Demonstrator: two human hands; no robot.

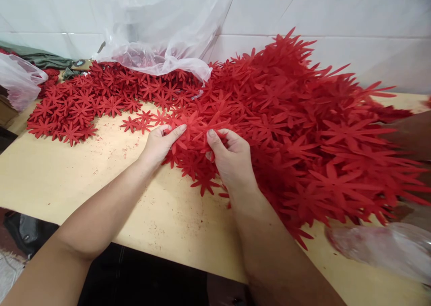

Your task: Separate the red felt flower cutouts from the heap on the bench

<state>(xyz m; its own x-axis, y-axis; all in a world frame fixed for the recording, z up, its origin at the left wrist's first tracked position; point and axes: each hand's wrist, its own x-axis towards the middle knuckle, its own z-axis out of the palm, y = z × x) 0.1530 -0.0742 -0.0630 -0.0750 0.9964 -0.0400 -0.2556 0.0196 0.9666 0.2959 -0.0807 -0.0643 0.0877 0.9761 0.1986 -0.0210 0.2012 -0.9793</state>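
Over a pale, wood-toned counter (101, 176), two bare hands are working close together at the near edge of a large heap of bright red, long-petalled flower cutouts (286, 117). The left hand (160, 141) is pinching a thin red flower-shaped piece (192, 121) between thumb and fingers, its petals spreading toward the other hand. Just beside it, the right hand (235, 154) is closing its thumb and curled fingers on red petals (220, 128); whether both hands are gripping one and the same piece, I cannot tell. The held piece is sitting between the thumbs, in front of the heap.

The large heap is spreading across the right side and rising against a white tiled wall (303, 10). Smaller, darker red flower cutouts (77, 106) are lying in a low pile toward the left, and a few loose small ones (136, 122) are resting between the two piles. A translucent white plastic bag (168, 19) is hanging over the back of the pile, and another filmy plastic bag (20, 79) is standing at the far left. Crumpled clear plastic (387, 247) is lying at the right, and fine red specks are dotting the counter.
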